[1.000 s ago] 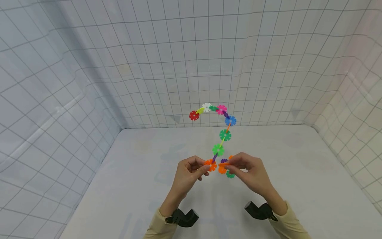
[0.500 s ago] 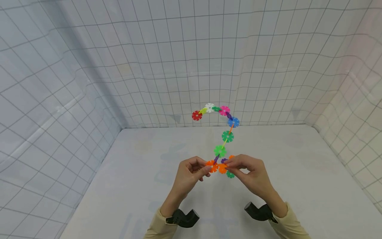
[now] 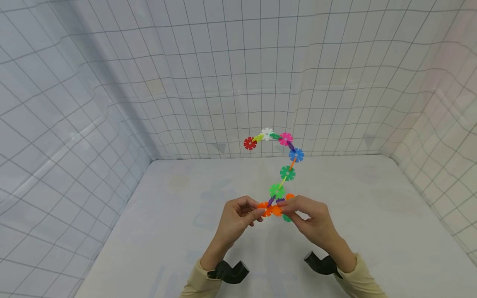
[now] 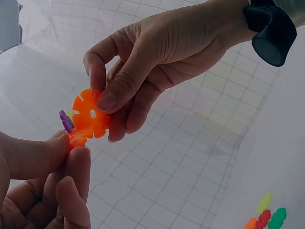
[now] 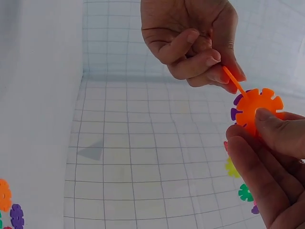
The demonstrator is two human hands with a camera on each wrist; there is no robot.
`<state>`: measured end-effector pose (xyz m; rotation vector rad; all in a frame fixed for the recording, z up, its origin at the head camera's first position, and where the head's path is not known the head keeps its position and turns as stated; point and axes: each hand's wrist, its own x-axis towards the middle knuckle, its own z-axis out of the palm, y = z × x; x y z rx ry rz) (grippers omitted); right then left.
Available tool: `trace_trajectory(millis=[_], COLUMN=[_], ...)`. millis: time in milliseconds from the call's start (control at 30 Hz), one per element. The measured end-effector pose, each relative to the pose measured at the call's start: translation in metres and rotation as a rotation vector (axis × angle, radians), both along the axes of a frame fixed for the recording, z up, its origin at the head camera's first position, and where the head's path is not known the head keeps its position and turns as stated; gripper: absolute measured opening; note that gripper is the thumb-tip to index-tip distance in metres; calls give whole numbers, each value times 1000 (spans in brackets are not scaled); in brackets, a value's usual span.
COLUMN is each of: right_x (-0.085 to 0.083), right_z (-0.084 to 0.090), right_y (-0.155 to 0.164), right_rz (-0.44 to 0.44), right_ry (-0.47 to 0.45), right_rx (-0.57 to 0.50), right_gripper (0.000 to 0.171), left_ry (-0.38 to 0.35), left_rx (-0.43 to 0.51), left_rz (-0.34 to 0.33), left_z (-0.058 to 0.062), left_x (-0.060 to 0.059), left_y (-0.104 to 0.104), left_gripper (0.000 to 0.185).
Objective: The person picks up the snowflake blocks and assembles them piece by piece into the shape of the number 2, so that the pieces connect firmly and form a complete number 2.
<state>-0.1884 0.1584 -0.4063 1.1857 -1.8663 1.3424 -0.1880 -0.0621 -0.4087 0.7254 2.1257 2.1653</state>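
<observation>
In the head view my left hand [image 3: 239,213] pinches an orange notched disc [image 3: 267,211] at the near end of a chain of linked plastic snowflake discs [image 3: 287,173]. The chain curves away to the right, then back left to a red disc [image 3: 250,143]. My right hand [image 3: 313,214] pinches another orange disc [image 4: 83,117] between thumb and fingers. The left wrist view shows it crosswise to the left-hand disc [image 4: 77,139], their edges meeting. From the right wrist view, the left-hand disc [image 5: 233,80] appears edge-on against the right-hand one [image 5: 259,101].
Loose discs, among them a purple [image 3: 280,200] and a green one [image 3: 286,217], lie by my right hand, partly hidden. A white table [image 3: 179,231] spreads around, enclosed by gridded white sheeting [image 3: 208,95]. Each wrist carries a black camera [image 3: 232,272].
The chain has swung to the right, its red end included. My hands have drawn slightly closer, and the right-hand orange disc has come up against the left-hand one.
</observation>
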Motion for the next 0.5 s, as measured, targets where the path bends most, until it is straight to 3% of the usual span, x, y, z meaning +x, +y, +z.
trace_trajectory(millis=[167, 333, 500], right_x=[-2, -2, -1], right_z=[-7, -8, -9], right_y=[-1, -4, -5], right_rz=[-35, -74, -67], right_ry=[71, 139, 103], right_rx=[8, 35, 62], right_gripper=[2, 20, 11], left_ry=[-21, -32, -38], left_rx=[10, 14, 3], left_rz=[-2, -8, -3], left_z=[-1, -3, -6], left_x=[-1, -2, -5], left_y=[0, 1, 0], left_gripper=[8, 8, 9])
